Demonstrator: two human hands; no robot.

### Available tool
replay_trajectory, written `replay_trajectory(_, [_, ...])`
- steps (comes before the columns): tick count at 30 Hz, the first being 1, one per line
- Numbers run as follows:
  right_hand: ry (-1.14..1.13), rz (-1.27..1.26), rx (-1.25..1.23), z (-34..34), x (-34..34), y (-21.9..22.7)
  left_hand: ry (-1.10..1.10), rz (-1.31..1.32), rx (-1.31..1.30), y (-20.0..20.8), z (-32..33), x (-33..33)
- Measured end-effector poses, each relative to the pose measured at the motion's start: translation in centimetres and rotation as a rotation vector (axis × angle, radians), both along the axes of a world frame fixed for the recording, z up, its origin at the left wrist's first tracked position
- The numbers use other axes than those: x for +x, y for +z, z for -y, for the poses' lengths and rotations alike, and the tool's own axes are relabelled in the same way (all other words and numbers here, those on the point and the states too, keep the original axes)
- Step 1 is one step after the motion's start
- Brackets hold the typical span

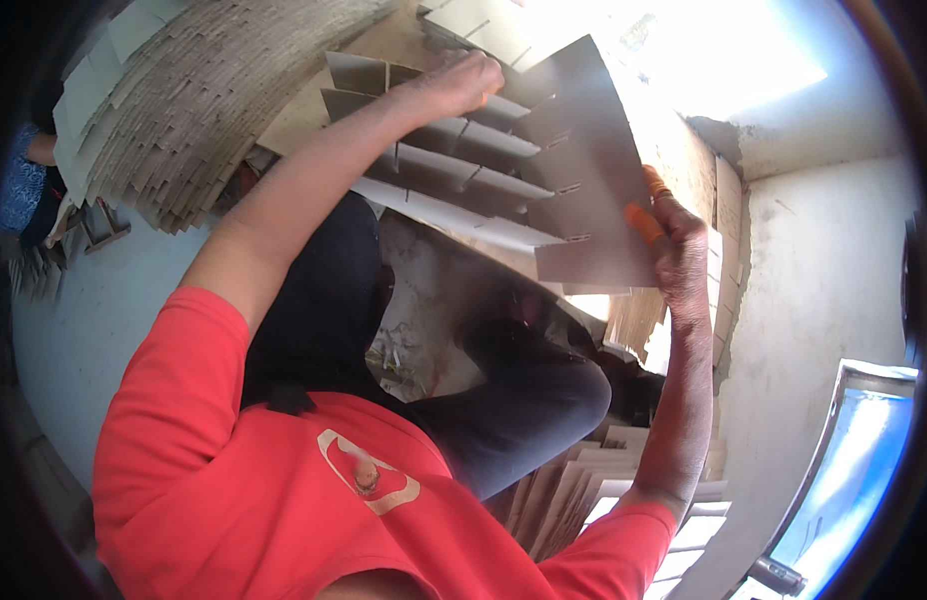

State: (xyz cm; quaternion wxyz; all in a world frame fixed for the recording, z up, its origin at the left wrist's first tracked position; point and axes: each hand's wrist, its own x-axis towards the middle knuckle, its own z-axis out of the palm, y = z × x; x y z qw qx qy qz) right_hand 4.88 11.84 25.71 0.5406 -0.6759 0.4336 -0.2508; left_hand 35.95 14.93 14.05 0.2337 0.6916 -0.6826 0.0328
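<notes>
My right hand point(674, 235), with orange coverings on its fingers, grips the outer edge of a large slotted cardboard sheet point(599, 170). The sheet stands tilted, and its slots face the ends of several parallel cardboard strips point(464, 170). Those strips stand on edge in a row and have slots cut in them too. Over the far strips my left hand point(459, 85) is closed, fingers curled, with a bit of orange showing at one finger. What lies inside its grasp is hidden. Some strip ends touch or sit very near the sheet's slots.
A tall stack of cardboard pieces point(224, 90) rises at the far left. More cardboard sheets point(574, 480) lean by my right leg. Another person's blue patterned sleeve point(24, 185) shows at the left edge. A blue-faced framed panel point(844, 490) stands right, near a pale wall point(814, 270).
</notes>
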Motion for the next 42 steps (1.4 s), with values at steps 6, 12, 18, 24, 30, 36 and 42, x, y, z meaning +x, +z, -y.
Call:
replay_trajectory(6, [0.291, -0.299, 0.149, -0.1, 2.3, -2.1, -0.009, -0.005, -0.040, 0.0, -0.4, 0.9])
replay_trajectory(12, [0.582, -0.595, -0.354, -0.2, 3.4, -1.5, 0.015, -0.099, -0.009, -0.8, -0.4, 0.0])
replay_trajectory(18, [0.312, -0.514, 0.003, 1.5, 4.0, -2.2, -0.198, 0.123, -0.039, 3.0, -9.2, -7.9])
replay_trajectory(24, [0.259, -0.499, 0.065, -0.8, 5.3, -1.7, -0.143, -0.094, -0.099, -1.6, -10.5, -8.3])
replay_trajectory(30, [0.297, -0.499, -0.013, -1.1, 5.0, -0.3, -0.147, -0.080, -0.106, -1.3, -9.2, -10.2])
replay_trajectory(36, [0.306, -0.524, -0.055, -1.7, 6.4, -0.2, -0.202, -0.139, -0.277, -1.7, -8.8, -10.7])
replay_trajectory(42, [0.321, -0.517, -0.098, -2.4, 6.6, -0.6, -0.194, -0.085, -0.287, -1.0, -8.9, -10.8])
